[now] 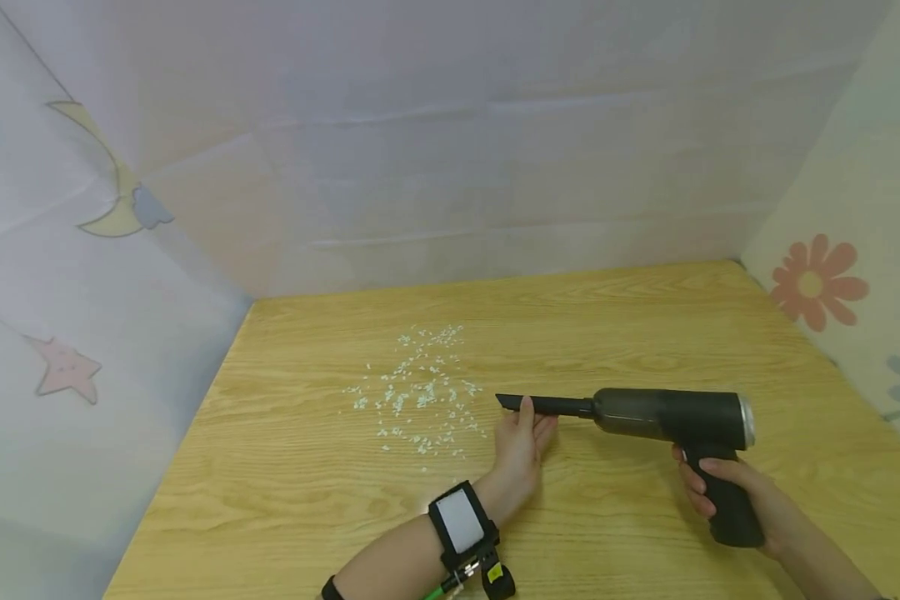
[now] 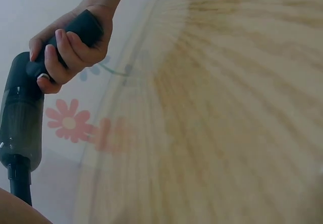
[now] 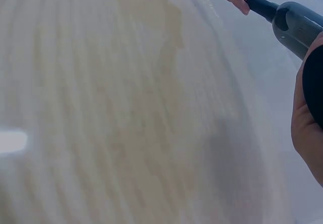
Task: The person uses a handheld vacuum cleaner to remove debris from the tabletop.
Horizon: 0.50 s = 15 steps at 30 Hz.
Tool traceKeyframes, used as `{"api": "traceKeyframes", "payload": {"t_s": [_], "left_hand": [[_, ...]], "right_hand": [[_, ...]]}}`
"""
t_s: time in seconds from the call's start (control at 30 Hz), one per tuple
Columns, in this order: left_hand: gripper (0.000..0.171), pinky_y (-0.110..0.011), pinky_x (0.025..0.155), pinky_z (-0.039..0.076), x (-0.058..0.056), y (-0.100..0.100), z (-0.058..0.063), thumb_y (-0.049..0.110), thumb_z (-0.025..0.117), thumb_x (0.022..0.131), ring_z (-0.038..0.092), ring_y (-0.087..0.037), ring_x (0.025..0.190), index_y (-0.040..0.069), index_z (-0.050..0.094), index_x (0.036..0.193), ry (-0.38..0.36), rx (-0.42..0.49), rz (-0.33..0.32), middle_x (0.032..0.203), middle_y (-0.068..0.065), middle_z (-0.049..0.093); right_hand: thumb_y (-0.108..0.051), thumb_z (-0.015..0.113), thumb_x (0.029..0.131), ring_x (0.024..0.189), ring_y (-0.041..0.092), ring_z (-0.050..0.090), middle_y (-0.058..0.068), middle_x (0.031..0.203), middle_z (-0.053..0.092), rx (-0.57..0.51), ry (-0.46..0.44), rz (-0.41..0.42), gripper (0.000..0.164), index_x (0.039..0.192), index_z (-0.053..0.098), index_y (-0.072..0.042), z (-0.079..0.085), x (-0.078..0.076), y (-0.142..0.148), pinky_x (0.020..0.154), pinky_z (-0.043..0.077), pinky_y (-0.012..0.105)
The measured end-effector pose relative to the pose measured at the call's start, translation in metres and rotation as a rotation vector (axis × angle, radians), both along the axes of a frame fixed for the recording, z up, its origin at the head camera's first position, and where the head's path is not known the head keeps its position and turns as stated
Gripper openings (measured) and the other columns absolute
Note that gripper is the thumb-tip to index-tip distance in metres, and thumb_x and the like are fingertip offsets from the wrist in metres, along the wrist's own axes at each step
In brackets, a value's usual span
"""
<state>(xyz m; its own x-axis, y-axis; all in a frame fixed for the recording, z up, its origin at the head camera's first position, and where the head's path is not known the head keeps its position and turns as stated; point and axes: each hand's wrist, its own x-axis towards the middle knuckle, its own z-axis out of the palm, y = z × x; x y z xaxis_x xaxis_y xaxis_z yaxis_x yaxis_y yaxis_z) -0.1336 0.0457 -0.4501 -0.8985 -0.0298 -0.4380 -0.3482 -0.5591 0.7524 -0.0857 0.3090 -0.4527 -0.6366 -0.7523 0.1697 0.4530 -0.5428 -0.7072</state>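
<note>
A black handheld vacuum cleaner (image 1: 667, 415) is held level above the table, its slim nozzle (image 1: 566, 406) pointing left. My right hand (image 1: 757, 492) grips its pistol-style handle; in the left wrist view the fingers (image 2: 65, 50) wrap around that handle. Near the nozzle's slanted tip, my left hand (image 1: 520, 450) pinches it, thumb on the near side and fingers beneath. White paper-like scraps (image 1: 423, 398) lie scattered on the wood just left of the nozzle tip. The right wrist view shows the vacuum's smoky clear dust cup (image 3: 298, 30) beyond my right hand.
The wood-grain table (image 1: 285, 475) meets a pale cloth backdrop (image 1: 435, 167) at the back and both sides. A moon, a star and flowers are printed on the side cloths. A strapped wrist device (image 1: 461, 521) sits on my left wrist, with a green cable.
</note>
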Motion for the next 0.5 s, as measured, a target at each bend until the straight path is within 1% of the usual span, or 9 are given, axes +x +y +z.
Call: {"api": "traceKeyframes", "payload": {"t_s": [0.1,0.23,0.33,0.4,0.5], "left_hand": [[0.039,-0.033,0.099,0.053,0.006,0.001,-0.002,0.025,0.044,0.103,0.063,-0.029,0.111,-0.009,0.048,0.122,-0.031,-0.002,-0.007,0.116,-0.023,0.063],[0.040,-0.034,0.099,0.053,0.014,0.000,-0.004,0.025,0.043,0.103,0.063,-0.028,0.111,-0.010,0.048,0.123,-0.058,-0.021,-0.036,0.114,-0.021,0.062],[0.042,-0.034,0.100,0.053,0.018,-0.002,-0.007,0.025,0.042,0.104,0.062,-0.029,0.112,-0.010,0.047,0.124,-0.070,-0.027,-0.054,0.116,-0.023,0.060],[0.043,-0.035,0.101,0.052,0.021,-0.003,-0.009,0.025,0.041,0.104,0.061,-0.030,0.114,-0.012,0.045,0.125,-0.072,-0.026,-0.060,0.117,-0.025,0.059],[0.043,-0.036,0.103,0.051,0.023,-0.004,-0.011,0.024,0.040,0.104,0.059,-0.032,0.116,-0.013,0.043,0.126,-0.074,-0.023,-0.058,0.118,-0.026,0.057]], "right_hand": [[-0.004,-0.002,0.097,0.073,0.017,0.045,0.001,0.100,0.061,0.011,-0.027,0.008,0.055,0.130,0.043,-0.004,-0.004,0.006,0.003,0.060,0.030,0.031],[-0.003,0.000,0.098,0.071,0.017,0.043,-0.002,0.100,0.063,0.079,-0.026,-0.029,0.056,0.127,0.048,-0.005,-0.008,0.015,0.006,0.059,0.025,0.033],[-0.004,0.001,0.099,0.070,0.016,0.042,-0.005,0.098,0.064,0.139,-0.037,-0.043,0.056,0.123,0.052,-0.008,-0.009,0.020,0.007,0.059,0.022,0.034],[-0.005,0.001,0.100,0.071,0.014,0.042,-0.006,0.099,0.064,0.145,-0.052,-0.022,0.056,0.123,0.052,-0.010,-0.009,0.022,0.007,0.060,0.025,0.030],[-0.004,0.001,0.099,0.071,0.014,0.042,-0.006,0.099,0.063,0.162,-0.033,-0.025,0.054,0.122,0.050,-0.009,-0.011,0.024,0.004,0.059,0.026,0.030]]}}
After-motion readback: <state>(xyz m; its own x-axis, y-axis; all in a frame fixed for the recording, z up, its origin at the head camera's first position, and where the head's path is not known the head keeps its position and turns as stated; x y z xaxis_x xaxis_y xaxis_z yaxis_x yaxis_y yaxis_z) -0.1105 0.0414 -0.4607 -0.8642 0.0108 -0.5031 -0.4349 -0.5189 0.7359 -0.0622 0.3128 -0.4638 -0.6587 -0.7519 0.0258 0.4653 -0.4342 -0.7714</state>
